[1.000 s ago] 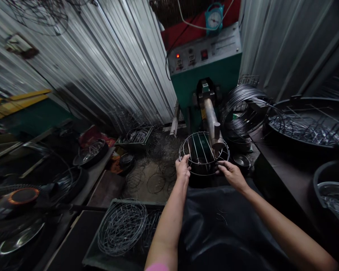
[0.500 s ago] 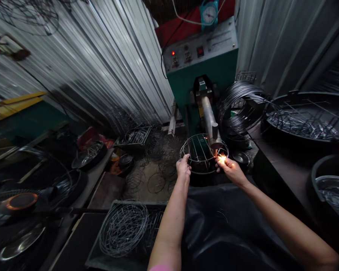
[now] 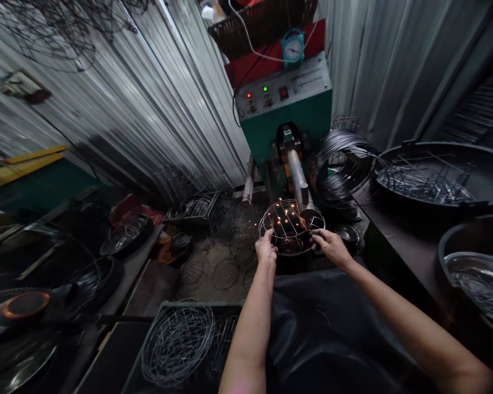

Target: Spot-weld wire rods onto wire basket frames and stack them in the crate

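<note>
Head view: wire hoops (image 3: 178, 346) lie near left; the left hand (image 3: 266, 249) pinches a round wire basket's (image 3: 290, 237) left rim, presumably steadying it under the spot welder's arm (image 3: 298, 178); the right hand (image 3: 331, 247) pinches the basket's right rim; a wire coil (image 3: 345, 141) sits beyond.

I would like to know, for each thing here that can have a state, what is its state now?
Red light: lit
Green light: lit
Wire frame: held at the machine arm's end
Sparks: glowing, scattered over the wire frame
Left hand: closed on the wire frame's left rim
Right hand: closed at the rim's right side
Wire coil: bundled
Black pan: uncovered, holding wire pieces
</note>
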Demonstrator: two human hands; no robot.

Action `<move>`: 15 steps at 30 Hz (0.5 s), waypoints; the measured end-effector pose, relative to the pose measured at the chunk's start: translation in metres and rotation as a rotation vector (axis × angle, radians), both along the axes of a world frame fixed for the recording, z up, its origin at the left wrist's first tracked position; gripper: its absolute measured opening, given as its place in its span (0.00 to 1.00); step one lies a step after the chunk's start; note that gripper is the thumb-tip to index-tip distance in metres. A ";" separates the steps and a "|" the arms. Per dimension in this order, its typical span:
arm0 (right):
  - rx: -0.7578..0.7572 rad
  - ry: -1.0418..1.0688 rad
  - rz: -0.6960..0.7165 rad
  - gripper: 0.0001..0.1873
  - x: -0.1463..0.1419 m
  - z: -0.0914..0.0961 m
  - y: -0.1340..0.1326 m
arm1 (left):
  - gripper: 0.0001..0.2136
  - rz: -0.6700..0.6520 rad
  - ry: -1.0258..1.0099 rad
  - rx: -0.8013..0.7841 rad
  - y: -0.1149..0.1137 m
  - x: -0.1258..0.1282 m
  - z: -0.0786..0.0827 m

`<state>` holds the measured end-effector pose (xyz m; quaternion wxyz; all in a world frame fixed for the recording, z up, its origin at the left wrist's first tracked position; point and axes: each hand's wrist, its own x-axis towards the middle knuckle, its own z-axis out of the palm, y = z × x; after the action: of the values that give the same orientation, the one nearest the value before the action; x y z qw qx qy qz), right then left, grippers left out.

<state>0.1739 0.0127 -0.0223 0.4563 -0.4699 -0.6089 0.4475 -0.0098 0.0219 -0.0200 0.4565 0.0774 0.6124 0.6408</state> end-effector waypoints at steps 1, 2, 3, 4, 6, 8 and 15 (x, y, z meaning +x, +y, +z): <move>0.011 -0.018 -0.012 0.16 0.001 0.001 -0.003 | 0.17 -0.007 -0.020 0.006 0.000 0.000 0.001; 0.027 -0.042 -0.030 0.17 0.005 0.001 -0.008 | 0.16 -0.018 -0.042 0.018 0.000 -0.002 0.002; 0.051 -0.074 -0.054 0.18 0.013 0.001 -0.016 | 0.16 -0.030 -0.059 0.029 -0.002 -0.004 0.002; 0.081 -0.116 -0.084 0.19 0.024 0.000 -0.026 | 0.16 -0.046 -0.079 0.031 -0.004 -0.008 0.002; 0.145 -0.234 -0.156 0.19 0.062 -0.004 -0.052 | 0.16 -0.097 -0.135 0.006 -0.015 -0.021 -0.003; 0.137 -0.384 -0.293 0.16 0.115 -0.010 -0.081 | 0.16 -0.171 -0.202 -0.041 -0.034 -0.038 -0.018; -0.519 -1.060 -0.702 0.15 0.306 -0.031 -0.122 | 0.11 -0.144 -0.382 -0.093 -0.115 -0.077 -0.117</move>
<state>0.4803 -0.1089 -0.0538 0.0873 -0.8890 -0.4348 0.1142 -0.0866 -0.0927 -0.1369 0.6119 -0.0230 0.5365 0.5807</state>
